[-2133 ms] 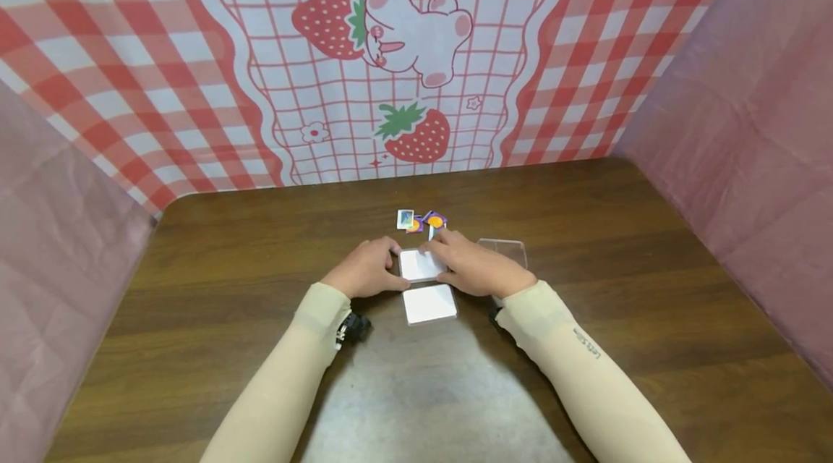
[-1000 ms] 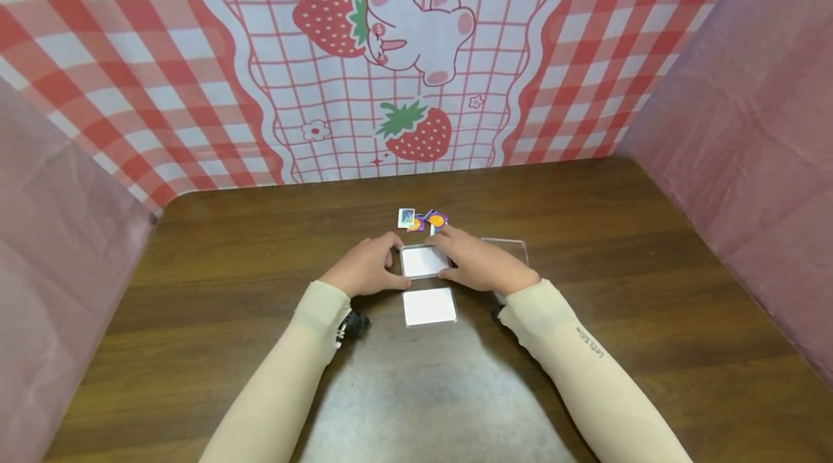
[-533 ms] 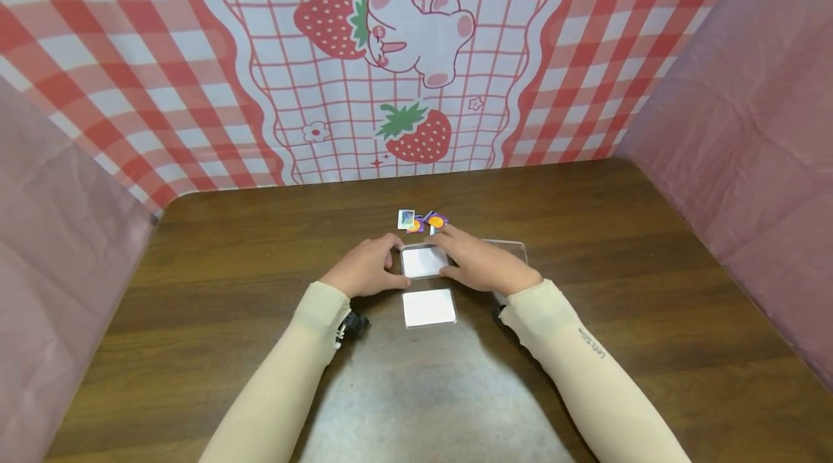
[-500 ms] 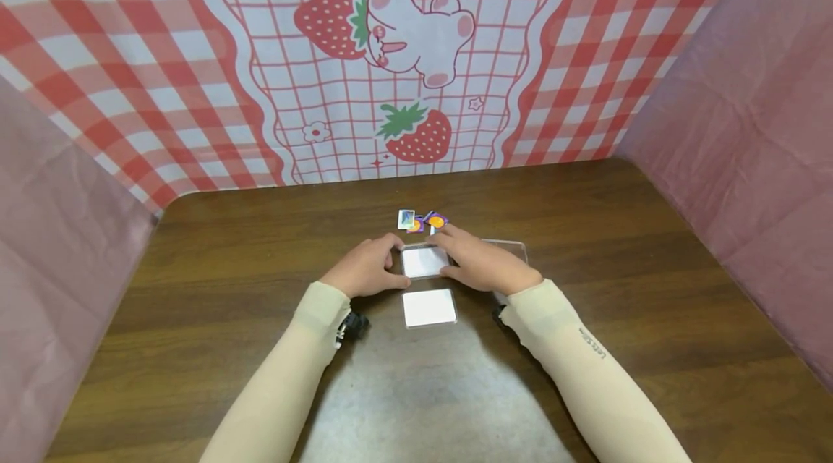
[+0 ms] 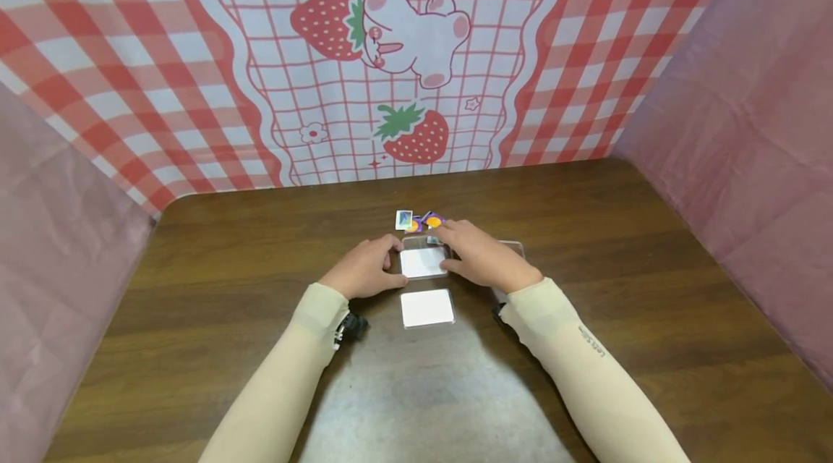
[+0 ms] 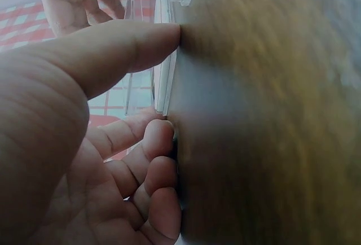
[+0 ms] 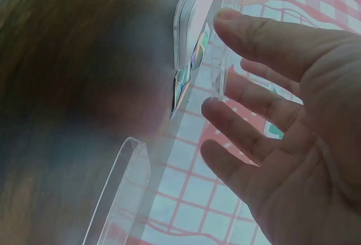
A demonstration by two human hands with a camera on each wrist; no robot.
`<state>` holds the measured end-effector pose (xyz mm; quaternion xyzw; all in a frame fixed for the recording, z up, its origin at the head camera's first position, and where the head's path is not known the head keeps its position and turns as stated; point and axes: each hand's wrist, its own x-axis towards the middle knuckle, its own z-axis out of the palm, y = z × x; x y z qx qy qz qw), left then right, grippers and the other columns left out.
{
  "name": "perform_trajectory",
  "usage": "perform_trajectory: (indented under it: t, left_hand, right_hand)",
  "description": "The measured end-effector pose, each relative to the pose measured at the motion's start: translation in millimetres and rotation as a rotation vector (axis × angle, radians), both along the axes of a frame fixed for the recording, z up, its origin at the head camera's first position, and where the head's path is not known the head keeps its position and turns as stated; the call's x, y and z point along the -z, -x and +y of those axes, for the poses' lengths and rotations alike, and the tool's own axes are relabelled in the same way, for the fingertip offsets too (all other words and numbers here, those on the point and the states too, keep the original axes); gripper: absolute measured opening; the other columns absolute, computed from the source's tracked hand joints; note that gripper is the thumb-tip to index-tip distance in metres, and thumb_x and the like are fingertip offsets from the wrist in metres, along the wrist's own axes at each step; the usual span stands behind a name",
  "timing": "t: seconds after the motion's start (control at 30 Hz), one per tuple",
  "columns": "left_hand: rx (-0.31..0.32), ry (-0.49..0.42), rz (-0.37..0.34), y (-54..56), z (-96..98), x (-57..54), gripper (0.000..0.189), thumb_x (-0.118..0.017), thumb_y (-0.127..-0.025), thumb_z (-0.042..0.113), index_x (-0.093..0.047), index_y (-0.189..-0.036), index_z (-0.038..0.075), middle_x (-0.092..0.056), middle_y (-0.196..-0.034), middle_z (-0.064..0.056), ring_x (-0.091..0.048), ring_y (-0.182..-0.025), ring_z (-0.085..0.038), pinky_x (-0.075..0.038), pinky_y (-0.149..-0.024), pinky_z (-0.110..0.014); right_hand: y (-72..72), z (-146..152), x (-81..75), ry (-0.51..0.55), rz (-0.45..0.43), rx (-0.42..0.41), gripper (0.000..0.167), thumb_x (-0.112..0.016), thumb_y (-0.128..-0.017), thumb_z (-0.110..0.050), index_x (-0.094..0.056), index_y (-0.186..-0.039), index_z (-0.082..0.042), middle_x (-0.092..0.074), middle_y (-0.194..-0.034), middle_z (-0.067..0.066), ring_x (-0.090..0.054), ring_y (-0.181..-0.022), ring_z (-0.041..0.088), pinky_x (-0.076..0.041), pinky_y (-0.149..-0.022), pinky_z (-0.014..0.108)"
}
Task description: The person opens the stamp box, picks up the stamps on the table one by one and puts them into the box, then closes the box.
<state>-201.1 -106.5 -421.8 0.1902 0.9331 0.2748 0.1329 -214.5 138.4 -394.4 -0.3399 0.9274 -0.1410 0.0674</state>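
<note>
At the far left, pink cloth [image 5: 58,253] drapes down beside the wooden surface [image 5: 221,289]. Next comes the left sleeve [image 5: 273,376], pale and close-fitting, with a black device [image 5: 353,327] at the wrist. The left hand [image 5: 361,270] holds the left end of the far white case [image 5: 423,264], thumb at its near edge and index finger at its far corner; the other fingers are curled close to the surface. The near white case [image 5: 427,308] lies flat just in front of it, toward the person. Behind the far case, a small picture card [image 5: 404,220] overlaps a purple-and-orange card [image 5: 413,226], and a second purple card [image 5: 434,221] lies just to their right. Across them hangs a patterned cloth [image 5: 403,58] with strawberries and red checks.

The clear lid [image 7: 218,64] is above the far white case, apart from it and tilted. The right hand [image 5: 483,257] pinches it between thumb and fingers, with the lower fingers spread apart. Partly hidden under that hand, a clear cover [image 7: 128,177] stands on the surface. The right sleeve [image 5: 579,369] carries dark lettering, and more pink cloth closes the right side.
</note>
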Motion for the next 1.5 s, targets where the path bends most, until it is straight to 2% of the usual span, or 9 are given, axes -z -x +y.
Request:
perform_trajectory:
  t: [0.17, 0.33, 0.47, 0.57, 0.77, 1.0, 1.23, 1.5]
  left_hand:
    - [0.007, 0.000, 0.005, -0.2, -0.6, 0.5, 0.057, -0.080, -0.091, 0.038, -0.057, -0.136, 0.013, -0.061, -0.096, -0.002, -0.055, -0.090, -0.020, -0.048, -0.081, -0.039]
    - [0.015, 0.018, 0.010, -1.1, 0.0, 0.1, 0.057, -0.078, -0.092, 0.039, -0.056, -0.138, 0.013, -0.061, -0.097, -0.002, -0.055, -0.091, -0.020, -0.048, -0.083, -0.040]
    - [0.013, 0.025, 0.007, -2.2, 0.6, -1.1, 0.057, -0.078, -0.092, 0.040, -0.056, -0.138, 0.014, -0.060, -0.097, -0.002, -0.055, -0.092, -0.020, -0.048, -0.084, -0.040]
    - [0.011, 0.022, 0.005, -2.8, 0.6, -1.4, 0.056, -0.078, -0.092, 0.039, -0.056, -0.137, 0.014, -0.060, -0.096, -0.002, -0.055, -0.091, -0.020, -0.048, -0.083, -0.040]
    - [0.011, 0.015, 0.009, -3.6, 0.2, -1.0, 0.056, -0.079, -0.091, 0.038, -0.057, -0.136, 0.013, -0.059, -0.096, -0.002, -0.054, -0.091, -0.020, -0.047, -0.082, -0.039]
    - [0.004, 0.010, 0.008, -3.8, -0.2, -1.4, 0.056, -0.080, -0.091, 0.038, -0.057, -0.135, 0.013, -0.059, -0.095, -0.003, -0.054, -0.091, -0.021, -0.047, -0.081, -0.039]
    - [0.006, 0.011, 0.011, -3.6, 0.6, -1.9, 0.055, -0.080, -0.091, 0.037, -0.057, -0.135, 0.013, -0.059, -0.095, -0.003, -0.054, -0.090, -0.020, -0.047, -0.080, -0.039]
    - [0.005, 0.015, 0.014, -1.4, 1.8, -1.6, 0.056, -0.080, -0.091, 0.038, -0.057, -0.136, 0.013, -0.059, -0.094, -0.002, -0.053, -0.090, -0.020, -0.046, -0.081, -0.038]
  right_hand:
    - [0.9, 0.0, 1.0, -0.026, 0.019, 0.014, 0.056, -0.075, -0.097, -0.020, -0.054, -0.146, -0.003, -0.058, -0.142, 0.017, -0.055, -0.129, 0.035, -0.047, -0.106, 0.047]
    - [-0.2, -0.7, 1.7, -0.060, -0.016, 0.054, 0.064, -0.076, -0.096, -0.024, -0.050, -0.150, -0.001, -0.054, -0.143, 0.020, -0.055, -0.129, 0.033, -0.049, -0.104, 0.047]
    - [-0.8, -1.2, 1.7, -0.072, -0.034, 0.070, 0.069, -0.078, -0.095, -0.027, -0.049, -0.151, 0.000, -0.054, -0.139, 0.019, -0.057, -0.120, 0.028, -0.052, -0.098, 0.043]
    - [-1.0, -0.8, 2.3, -0.072, -0.018, 0.060, 0.069, -0.080, -0.093, -0.027, -0.051, -0.149, 0.001, -0.055, -0.135, 0.018, -0.056, -0.114, 0.026, -0.052, -0.094, 0.040]
    - [-2.6, -1.4, 2.1, -0.083, 0.025, 0.050, 0.065, -0.082, -0.091, -0.029, -0.057, -0.145, -0.003, -0.057, -0.131, 0.015, -0.056, -0.114, 0.027, -0.053, -0.092, 0.042]
    - [-0.2, -1.8, 4.8, -0.119, 0.079, 0.040, 0.065, -0.084, -0.087, -0.034, -0.061, -0.141, -0.006, -0.060, -0.131, 0.013, -0.057, -0.120, 0.031, -0.044, -0.105, 0.050]
    - [-0.2, 0.8, 5.7, -0.073, 0.070, 0.052, 0.065, -0.085, -0.086, -0.032, -0.060, -0.140, -0.005, -0.060, -0.128, 0.012, -0.055, -0.114, 0.028, -0.049, -0.099, 0.044]
    - [2.7, 4.3, 3.9, -0.025, 0.037, 0.092, 0.065, -0.084, -0.086, -0.029, -0.060, -0.140, -0.002, -0.055, -0.131, 0.014, -0.053, -0.114, 0.027, -0.053, -0.092, 0.042]
